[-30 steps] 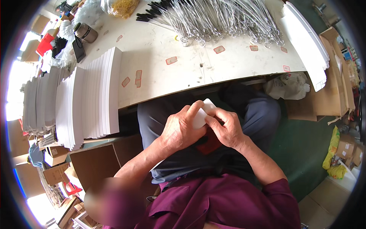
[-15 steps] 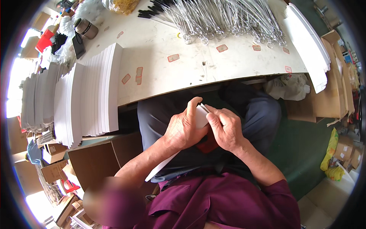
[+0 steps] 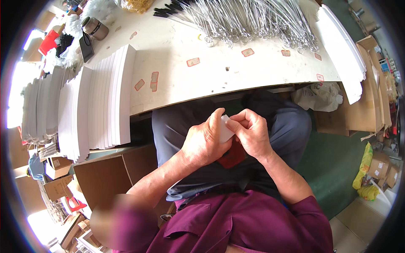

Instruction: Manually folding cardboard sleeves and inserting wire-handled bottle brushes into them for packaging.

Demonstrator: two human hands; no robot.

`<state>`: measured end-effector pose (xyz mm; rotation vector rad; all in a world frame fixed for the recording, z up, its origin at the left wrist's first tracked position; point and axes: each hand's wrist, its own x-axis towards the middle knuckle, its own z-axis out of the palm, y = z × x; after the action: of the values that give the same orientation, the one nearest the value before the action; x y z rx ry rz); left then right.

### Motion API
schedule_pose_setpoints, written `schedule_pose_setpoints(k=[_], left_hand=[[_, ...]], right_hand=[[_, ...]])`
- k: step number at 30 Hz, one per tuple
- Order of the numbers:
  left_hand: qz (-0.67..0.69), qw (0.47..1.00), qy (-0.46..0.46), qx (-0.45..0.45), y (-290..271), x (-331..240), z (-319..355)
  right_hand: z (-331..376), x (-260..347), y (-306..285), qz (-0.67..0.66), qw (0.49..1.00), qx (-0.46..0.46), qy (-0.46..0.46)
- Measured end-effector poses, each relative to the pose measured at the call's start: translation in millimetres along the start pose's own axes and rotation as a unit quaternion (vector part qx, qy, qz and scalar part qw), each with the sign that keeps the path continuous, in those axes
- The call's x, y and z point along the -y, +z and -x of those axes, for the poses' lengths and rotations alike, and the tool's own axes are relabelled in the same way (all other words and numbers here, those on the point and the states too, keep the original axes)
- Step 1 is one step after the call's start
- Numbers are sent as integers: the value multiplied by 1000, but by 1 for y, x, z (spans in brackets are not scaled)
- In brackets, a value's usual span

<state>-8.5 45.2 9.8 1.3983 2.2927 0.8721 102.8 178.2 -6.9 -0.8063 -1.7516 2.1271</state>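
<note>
Over my lap, my left hand (image 3: 204, 142) is wrapped round a narrow white paper carton (image 3: 226, 131). Its end points up between my two hands; the rest is hidden behind the left hand and forearm. My right hand (image 3: 254, 135) pinches the top of that end between thumb and fingers. Below the hands, a red item (image 3: 234, 157) shows against my dark trousers. Ahead on the table (image 3: 168, 76) lies a heap of thin wire brushes (image 3: 253, 25) with ring ends toward me and some black bristles at the left.
Stacks of long white folded cartons (image 3: 109, 101) stand at the table's left edge. More white cartons (image 3: 341, 50) lie at the right edge. Further left are a metal flask (image 3: 96, 29) and a dark phone (image 3: 86, 48). An open cardboard box (image 3: 371, 84) stands at right.
The carton's end has turned, and its open edge now shows as a flat white face. Its long lower part no longer shows under my left forearm. My right fingers have risen slightly.
</note>
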Motion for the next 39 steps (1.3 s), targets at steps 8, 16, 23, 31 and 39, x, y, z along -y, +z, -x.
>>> schedule_pose_setpoints(k=[8,16,23,31,39], left_hand=[[-44,998,16,-30,0,6,5],[-40,996,61,-46,-1,11,5],[-38,998,44,-36,1,11,6],[-9,999,20,-36,-3,13,3],[-11,995,72,-61,0,21,2]], right_hand=[[-2,-2,-6,-45,998,-10,52],[-1,-4,-3,-31,998,-37,46],[9,-13,7,109,981,-75,-142],[11,-24,11,183,947,-50,-257],[14,-25,15,236,925,-47,-295]])
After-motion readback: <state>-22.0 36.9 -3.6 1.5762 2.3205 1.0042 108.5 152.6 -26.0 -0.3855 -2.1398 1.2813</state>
